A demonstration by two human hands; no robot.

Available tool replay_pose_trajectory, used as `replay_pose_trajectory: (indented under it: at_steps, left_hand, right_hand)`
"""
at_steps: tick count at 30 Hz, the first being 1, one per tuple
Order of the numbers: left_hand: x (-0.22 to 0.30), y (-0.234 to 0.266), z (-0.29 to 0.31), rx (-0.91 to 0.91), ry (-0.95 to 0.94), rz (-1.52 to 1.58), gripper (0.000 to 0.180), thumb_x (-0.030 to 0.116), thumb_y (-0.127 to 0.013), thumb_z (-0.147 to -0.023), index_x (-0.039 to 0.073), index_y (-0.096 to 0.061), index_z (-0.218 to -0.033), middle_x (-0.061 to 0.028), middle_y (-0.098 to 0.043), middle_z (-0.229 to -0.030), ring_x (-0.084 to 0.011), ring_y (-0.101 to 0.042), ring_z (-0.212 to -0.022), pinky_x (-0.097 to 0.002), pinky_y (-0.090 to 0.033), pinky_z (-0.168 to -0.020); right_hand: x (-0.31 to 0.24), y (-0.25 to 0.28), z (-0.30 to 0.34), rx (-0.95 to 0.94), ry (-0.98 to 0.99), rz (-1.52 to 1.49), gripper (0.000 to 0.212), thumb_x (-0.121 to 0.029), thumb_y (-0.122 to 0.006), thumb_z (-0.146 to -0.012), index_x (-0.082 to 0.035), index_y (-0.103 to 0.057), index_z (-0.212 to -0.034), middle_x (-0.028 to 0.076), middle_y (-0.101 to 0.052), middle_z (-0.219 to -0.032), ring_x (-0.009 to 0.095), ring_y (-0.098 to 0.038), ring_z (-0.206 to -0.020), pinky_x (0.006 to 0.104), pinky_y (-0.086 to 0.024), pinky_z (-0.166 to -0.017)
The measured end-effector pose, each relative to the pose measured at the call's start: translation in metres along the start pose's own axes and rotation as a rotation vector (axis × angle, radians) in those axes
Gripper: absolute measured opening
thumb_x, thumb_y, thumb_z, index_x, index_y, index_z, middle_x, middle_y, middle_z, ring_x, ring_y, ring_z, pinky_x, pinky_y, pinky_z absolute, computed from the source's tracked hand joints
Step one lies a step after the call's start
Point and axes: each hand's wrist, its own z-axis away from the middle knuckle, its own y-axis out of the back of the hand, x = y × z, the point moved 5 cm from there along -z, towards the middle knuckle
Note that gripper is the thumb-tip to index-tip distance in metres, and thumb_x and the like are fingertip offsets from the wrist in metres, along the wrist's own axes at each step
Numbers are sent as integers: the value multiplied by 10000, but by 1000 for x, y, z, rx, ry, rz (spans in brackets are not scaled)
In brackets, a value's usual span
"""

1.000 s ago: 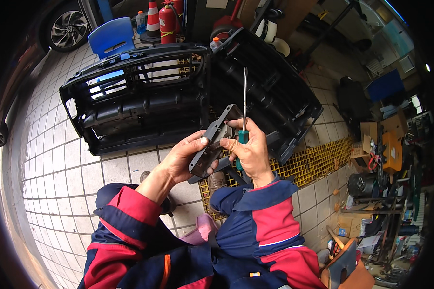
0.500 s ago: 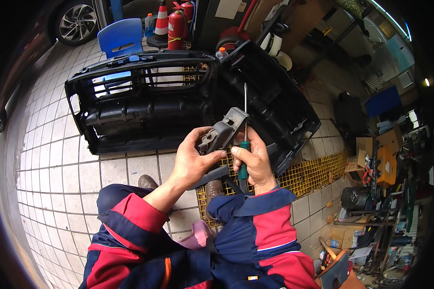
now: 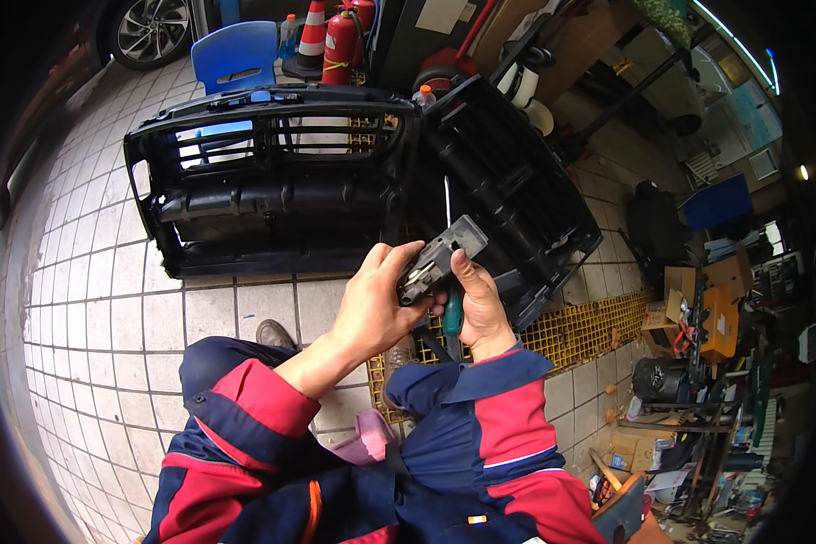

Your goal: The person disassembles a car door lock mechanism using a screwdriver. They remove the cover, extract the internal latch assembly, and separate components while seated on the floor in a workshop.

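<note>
My left hand (image 3: 372, 304) is closed round one end of a grey housing-like part (image 3: 467, 238) with a metal mechanism set in it. What the part belongs to I cannot tell. In my right hand (image 3: 485, 313) is a screwdriver (image 3: 452, 313) with a green handle, its shaft pointing away from me behind the part. The right thumb presses on the part's face near its far end. Beyond the hands stand a black plastic slatted frame (image 3: 286, 198) and, at its right, a second black frame (image 3: 508, 186).
Yellow floor grating (image 3: 580, 337) runs below and right of my hands. At the back are a blue chair (image 3: 236, 56), a traffic cone (image 3: 310, 41) and a red fire extinguisher (image 3: 340, 45). Boxes (image 3: 680, 304) and cluttered shelves fill the right side. A pink cloth-like thing (image 3: 368, 439) lies between my legs.
The grey part has turned in my hands and shifted slightly right and toward me. My right thumb has moved from the screwdriver handle up onto the part, and the screwdriver sits lower behind it.
</note>
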Motion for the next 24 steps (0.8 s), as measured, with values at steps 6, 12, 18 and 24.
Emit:
replay_pose_trajectory:
  at_steps: [6,12,18,24]
  left_hand:
    - [-1,2,0,-45,10,-69,696,110,-872,-810,61,-610,-1454,-172,-671,-1122,-380,-712,-1045,-429,-583,-902]
    - [-3,1,-1,-63,9,-83,701,105,-868,-800,60,-615,-1452,-168,-676,-1129,-383,-718,-1022,-429,-587,-893]
    - [-17,0,-4,-107,36,-19,738,128,-893,-800,-17,-595,-1459,-168,-674,-1118,-337,-724,-1027,-410,-581,-929]
    - [-28,-15,2,-314,343,560,950,-25,-881,-768,-55,-407,-1592,-185,-652,-1364,-217,-694,-1174,-340,-549,-1056]
  right_hand:
    - [3,3,0,-7,5,-5,444,-467,-857,-922,-99,-687,-1101,-29,-656,-871,78,-590,-672,251,-508,-555]
    - [4,-2,2,23,83,-2,424,-476,-832,-946,-113,-677,-1100,-33,-652,-866,71,-577,-658,245,-496,-561]
    - [15,-4,-3,107,-99,-43,434,-549,-752,-989,-127,-703,-1075,-25,-681,-870,63,-555,-632,234,-476,-522]
    - [24,-8,-12,10,-203,-218,587,-689,-591,-1027,-126,-711,-1140,8,-743,-981,85,-621,-695,246,-545,-588]
